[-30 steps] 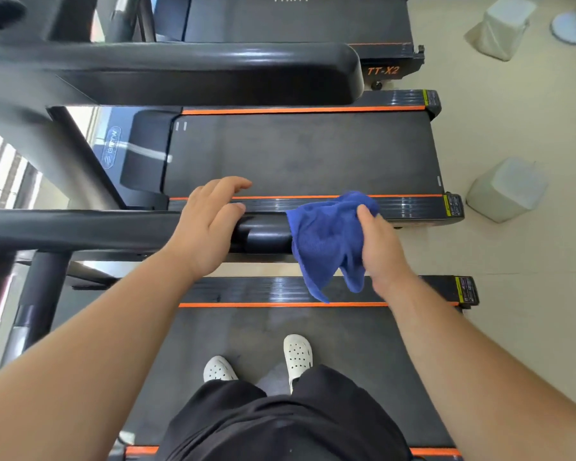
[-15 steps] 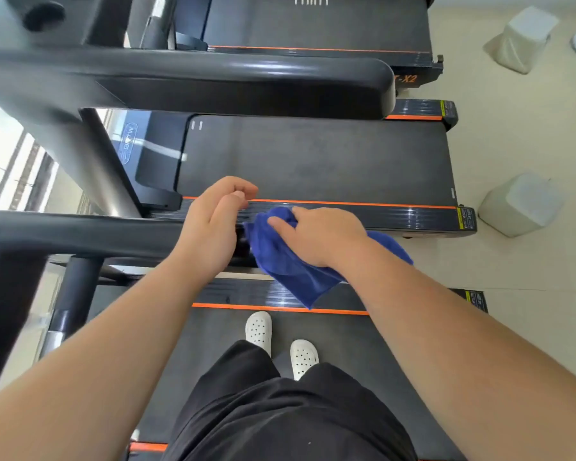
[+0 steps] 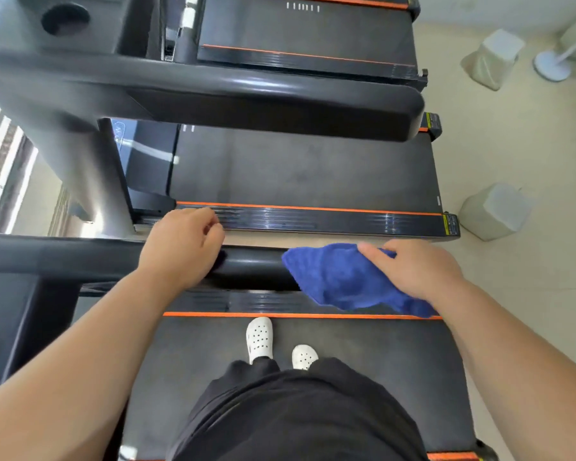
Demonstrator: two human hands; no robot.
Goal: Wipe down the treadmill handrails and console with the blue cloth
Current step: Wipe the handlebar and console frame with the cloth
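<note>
A black handrail [image 3: 250,266] runs from the left edge toward the middle of the view. My left hand [image 3: 180,249] rests over it with fingers curled, and whether it grips the bar is unclear. My right hand [image 3: 416,271] presses the blue cloth [image 3: 340,277] onto the handrail's free end, which the cloth hides. A loose corner of the cloth hangs down at the right. The neighbouring treadmill's handrail [image 3: 263,98] crosses the upper part of the view. No console shows.
I stand on a treadmill belt [image 3: 363,344] in white clogs [image 3: 259,339]. Two more treadmills with orange trim lie ahead. Two pale bagged blocks [image 3: 494,211] and a white fan base [image 3: 551,66] stand on the tiled floor at the right.
My right hand slid the cloth to the right along the handrail, away from my left hand, toward the rail's end. My left hand stayed on the bar.
</note>
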